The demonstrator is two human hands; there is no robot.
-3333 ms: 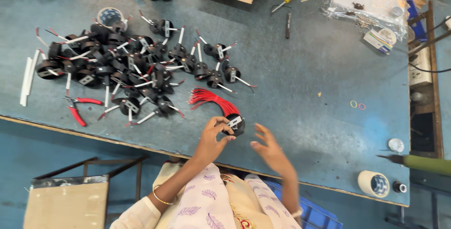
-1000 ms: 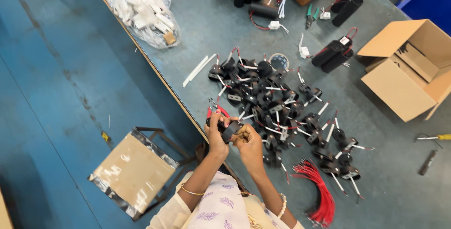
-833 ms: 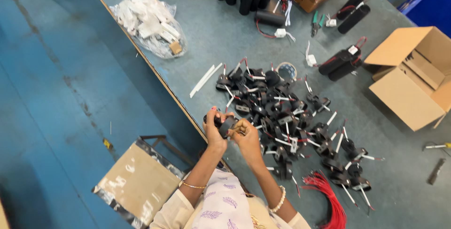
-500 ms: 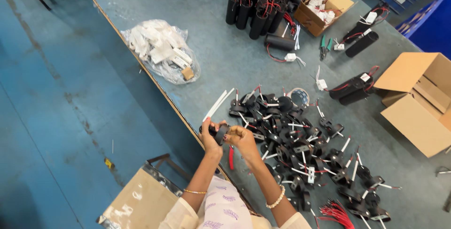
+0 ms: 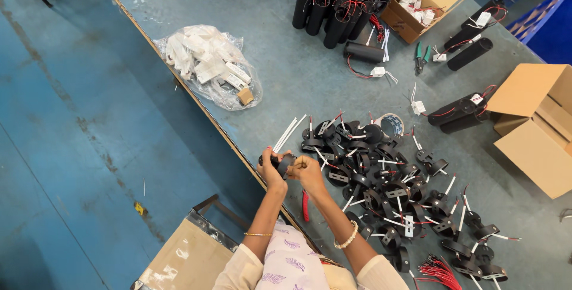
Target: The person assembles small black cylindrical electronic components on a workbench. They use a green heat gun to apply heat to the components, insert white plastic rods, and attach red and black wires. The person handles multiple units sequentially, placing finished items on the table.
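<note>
My left hand point(image 5: 269, 171) and my right hand point(image 5: 308, 171) meet over the near table edge, both closed on one small black fitting point(image 5: 281, 162) held between them. Just right of my hands spreads a pile of several black fittings with white sleeves and wires point(image 5: 387, 183). Red-handled pliers point(image 5: 305, 205) lie on the table under my right forearm. A bundle of red wires point(image 5: 440, 270) lies at the lower right.
A clear bag of white parts point(image 5: 208, 66) sits at the table's left edge. Black tubes with red wires point(image 5: 333, 7), an open box of small parts point(image 5: 417, 7) and a large open carton point(image 5: 536, 126) stand further back. A cardboard-topped stool point(image 5: 187, 257) is beside me.
The view has swung left along the table, bringing the bag and tubes into sight. My hands left the red wire bundle and now hold a black fitting by the pile's left end.
</note>
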